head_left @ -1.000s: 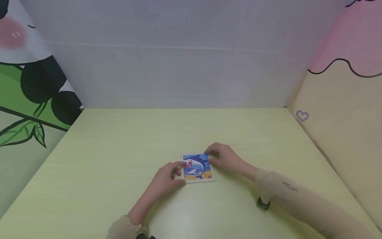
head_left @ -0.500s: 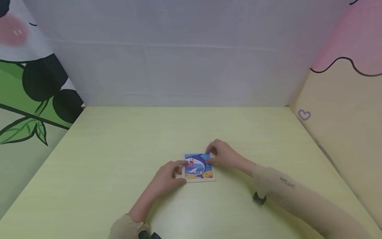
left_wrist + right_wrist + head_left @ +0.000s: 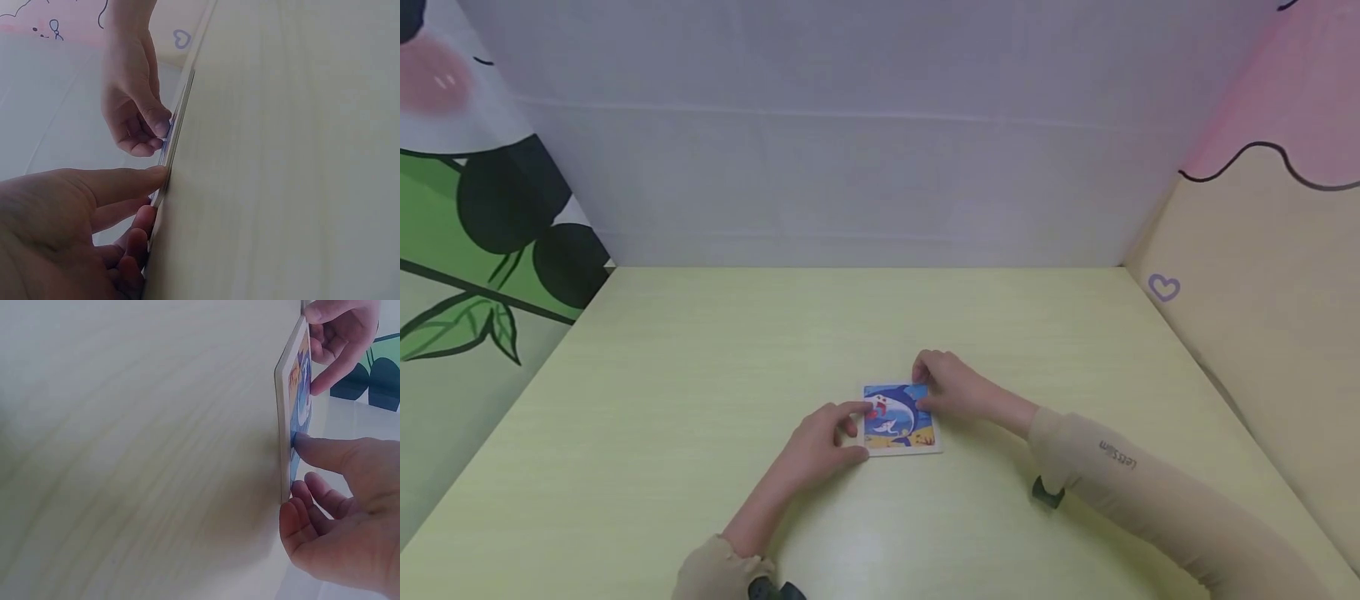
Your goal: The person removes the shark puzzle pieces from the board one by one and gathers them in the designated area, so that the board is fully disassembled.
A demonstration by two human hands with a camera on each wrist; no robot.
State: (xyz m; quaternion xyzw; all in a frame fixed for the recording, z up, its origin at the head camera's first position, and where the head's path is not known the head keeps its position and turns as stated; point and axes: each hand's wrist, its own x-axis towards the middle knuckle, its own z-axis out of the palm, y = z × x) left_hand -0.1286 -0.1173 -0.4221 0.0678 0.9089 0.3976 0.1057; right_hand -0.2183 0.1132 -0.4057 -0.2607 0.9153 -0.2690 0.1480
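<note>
Evidently, on the pale table, the left hand grips from 8 to 9 o'clock, thumb and forefinger spread, and the right hand pinches the 1 o'clock corner (thumb on top) of the picture board, which rests near the dial's centre. Light, equal pressure from both sides would probably serve best, keeping the shark picture level.

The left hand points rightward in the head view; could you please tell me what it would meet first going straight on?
The left hand would meet the board first, since it touches its left side. Past that, probably the right hand, though depth is hard to judge.
</note>
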